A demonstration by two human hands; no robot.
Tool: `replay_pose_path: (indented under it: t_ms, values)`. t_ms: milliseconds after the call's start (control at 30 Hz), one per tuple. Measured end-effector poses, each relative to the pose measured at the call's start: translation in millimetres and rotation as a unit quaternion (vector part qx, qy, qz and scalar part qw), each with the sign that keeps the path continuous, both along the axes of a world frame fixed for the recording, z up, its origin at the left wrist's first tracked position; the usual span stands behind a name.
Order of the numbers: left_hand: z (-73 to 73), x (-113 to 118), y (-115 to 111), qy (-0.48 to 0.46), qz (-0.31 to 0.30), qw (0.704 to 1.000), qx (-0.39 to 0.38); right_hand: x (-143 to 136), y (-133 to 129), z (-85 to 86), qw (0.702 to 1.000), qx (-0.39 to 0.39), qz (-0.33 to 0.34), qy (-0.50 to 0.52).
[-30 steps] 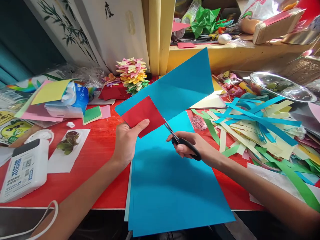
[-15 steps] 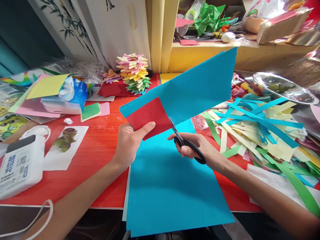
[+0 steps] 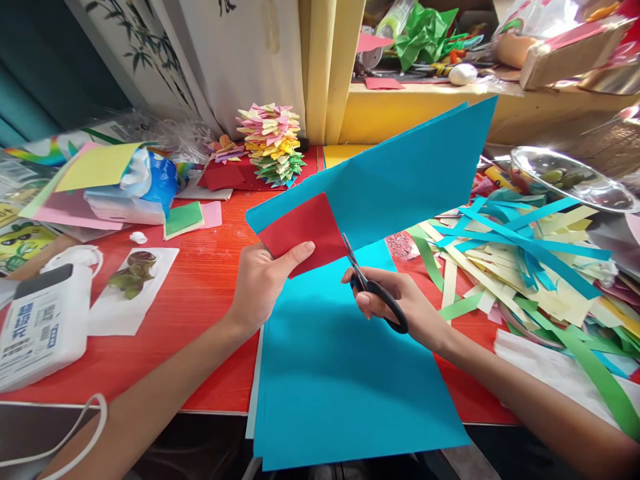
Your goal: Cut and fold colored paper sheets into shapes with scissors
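My left hand (image 3: 267,280) pinches a red paper square (image 3: 310,230) against a long blue paper strip (image 3: 400,177), thumb on top. The strip slants up to the right and looks to be more than one layer. My right hand (image 3: 387,300) has its fingers in the black handles of a pair of scissors (image 3: 365,277). Their blades point up and away, at the blue strip's lower edge, close along the red square's right side. Below both hands lie large blue sheets (image 3: 355,380), reaching past the table's front edge.
Blue, green and cream paper strips (image 3: 520,260) pile up at right, near a metal bowl (image 3: 575,177). A folded-paper stack (image 3: 275,143) stands at the back. On the left are a tissue pack (image 3: 155,190), a white box (image 3: 45,327) and a napkin (image 3: 135,320) with dark scraps.
The blue strip's far right end has swung a little further right and tilted slightly. The scissors stay beside the red square, their handles slightly closer together. The camera view has shifted slightly.
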State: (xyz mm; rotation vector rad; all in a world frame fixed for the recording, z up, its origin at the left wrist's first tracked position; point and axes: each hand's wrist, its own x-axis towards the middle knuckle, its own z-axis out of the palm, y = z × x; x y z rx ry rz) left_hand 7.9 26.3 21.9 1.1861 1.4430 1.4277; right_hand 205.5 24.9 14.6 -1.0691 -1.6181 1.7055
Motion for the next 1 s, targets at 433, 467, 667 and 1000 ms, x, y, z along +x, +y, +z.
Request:
replay_pose_path:
  t_ms: [433, 467, 667, 1000]
  values:
    - [4.2, 0.1, 0.8, 0.036, -0.058, 0.995, 0.067, -5.0, -5.8, -4.1, 0.999, 0.027, -0.017, 0.005]
    - [4.4, 0.0, 0.7, 0.04, -0.056, 0.995, 0.067, -5.2, -6.0, -4.6, 0.999, 0.028, -0.017, 0.003]
    - [3.0, -0.6, 0.9, 0.042, -0.054, 0.996, 0.062, -6.7, -4.1, -2.6, 0.999, 0.022, -0.04, -0.024]
    - [-1.9, 0.3, 1.3, 0.039, -0.058, 0.997, 0.041, -6.7, -3.2, -3.8, 0.998, 0.008, -0.046, -0.029]
